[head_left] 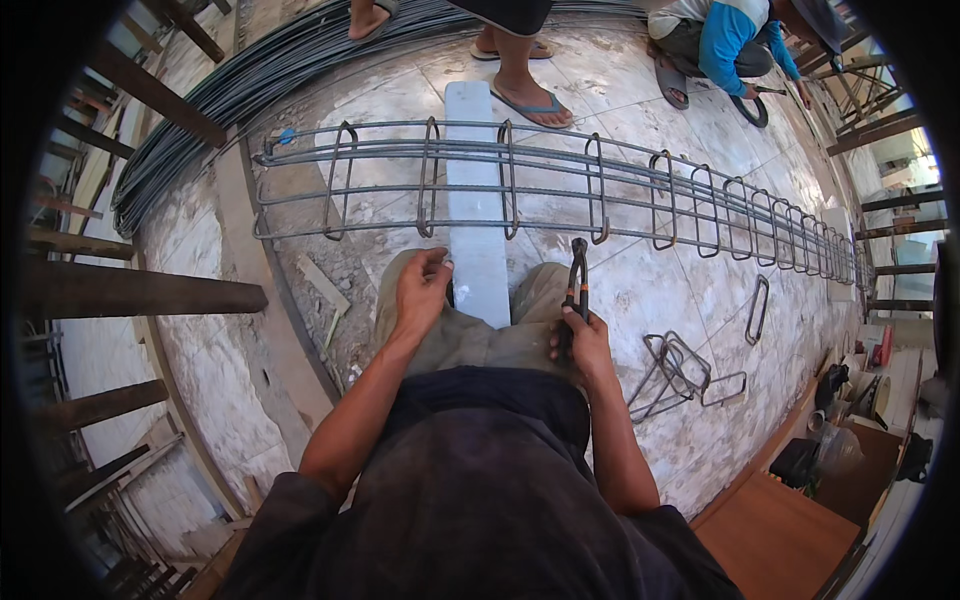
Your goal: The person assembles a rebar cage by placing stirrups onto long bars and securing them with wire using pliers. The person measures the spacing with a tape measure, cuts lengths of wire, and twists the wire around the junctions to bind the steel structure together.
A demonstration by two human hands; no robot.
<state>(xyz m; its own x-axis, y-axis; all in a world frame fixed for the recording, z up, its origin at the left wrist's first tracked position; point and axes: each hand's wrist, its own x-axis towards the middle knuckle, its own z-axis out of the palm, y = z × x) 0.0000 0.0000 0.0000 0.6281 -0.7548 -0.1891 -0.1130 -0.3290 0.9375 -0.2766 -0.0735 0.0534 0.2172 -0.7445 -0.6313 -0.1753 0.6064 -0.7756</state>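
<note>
My right hand (590,345) is wrapped round the handles of dark pincers (577,268) with orange bands, held upright, jaws pointing away from me. The jaws come close to the near lower bar of a long rebar cage (460,190), which stretches from left to far right in front of me. My left hand (422,292) hovers over my left knee, just short of the cage, with thumb and fingers drawn together; whatever they pinch, if anything, is too small to make out. Square stirrups (507,180) ring the cage's long bars. A pale plank (480,275) runs under the cage toward me between my legs.
Loose stirrups (680,370) lie on the tiled floor to my right. Bundled rebar (230,100) curves along the far left. A person's sandalled foot (535,100) stands beyond the cage; another person (735,45) crouches at far right. Timber posts (150,290) jut in at left.
</note>
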